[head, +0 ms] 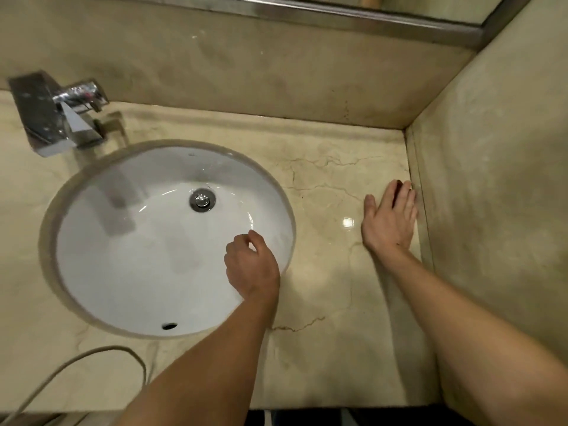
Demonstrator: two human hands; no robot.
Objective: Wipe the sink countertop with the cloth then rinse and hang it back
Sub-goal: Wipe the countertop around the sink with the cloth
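step in hand: judged to be the start of the wipe or a pause in it; neither hand carries a cloth and the countertop (322, 186) shows no wiping in progress.
cloth: not in view anywhere in the frame; its place cannot be told.
countertop: veined beige stone around the basin (123, 272), running right to the side wall (491, 179) and far to the back wall; a bright glint lies on it just left of the right hand.
right hand (388, 219): spread flat, fingers straight and close together, palm down on the stone at the far right, fingertips touching or just beside the foot of the side wall; it holds nothing.
left hand (250, 265): back uppermost over the near right rim of the basin, fingers loosely curled under, thumb close to the forefinger; nothing is seen in it, though the fingertips are partly hidden.
basin: white, round, set under the stone; drain (202, 200) at its middle, overflow hole (169, 326) on the near wall.
faucet (58, 115): chrome, at the far left, spout over the basin's far left rim; no water is seen running.
cable (92, 356): pale loop on the near left of the stone.
next move, as a judgement: it calls for one hand to fetch the cloth from wherever it hangs, out of frame, and bring it to the stone; the far right corner by the wall is a likely place to begin.
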